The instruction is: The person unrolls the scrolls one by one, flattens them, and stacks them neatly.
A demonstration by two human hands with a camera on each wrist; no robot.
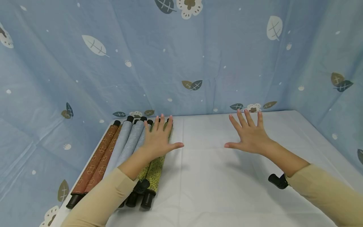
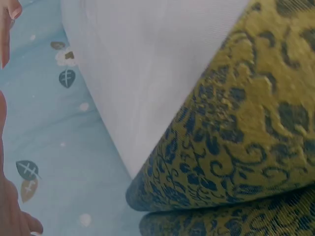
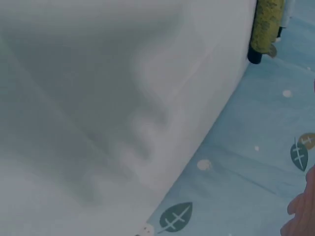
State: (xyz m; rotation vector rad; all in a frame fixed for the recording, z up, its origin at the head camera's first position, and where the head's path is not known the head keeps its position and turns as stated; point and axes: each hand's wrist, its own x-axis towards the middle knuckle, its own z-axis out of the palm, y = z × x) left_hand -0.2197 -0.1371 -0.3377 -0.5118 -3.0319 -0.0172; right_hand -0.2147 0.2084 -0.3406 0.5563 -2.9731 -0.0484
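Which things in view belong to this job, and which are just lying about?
Likely the job's:
reddish-brown flower-patterned rolls with black ends
pale grey-blue rolls
yellow-green dark-patterned rolls, nearest the left hand

Likely just surroundings:
white creased table covering
blue leaf-print fabric curtain
black tubular wrist device

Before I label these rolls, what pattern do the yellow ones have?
The yellow rolls have dark curling scrolls, clearest in the left wrist view.
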